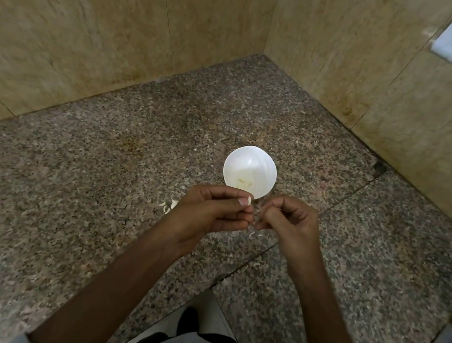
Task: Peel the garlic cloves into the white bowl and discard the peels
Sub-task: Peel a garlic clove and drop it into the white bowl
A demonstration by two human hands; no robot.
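Head view: one camera, looking down at both hands.
Garlic clove (249, 201): small, pale and glossy, with only its pointed tip showing above the fingers.
Left grip (210, 212): thumb and forefinger pinch the garlic clove.
Right grip (287, 220): fingers curled, tips close to the clove; cannot tell whether they hold anything.
White bowl (250, 172): on the speckled tabletop (103, 168), just beyond the clove, with yellowish peeled cloves (243, 184) inside.
Peels (169, 205): white scraps on the tabletop beside the left grip.
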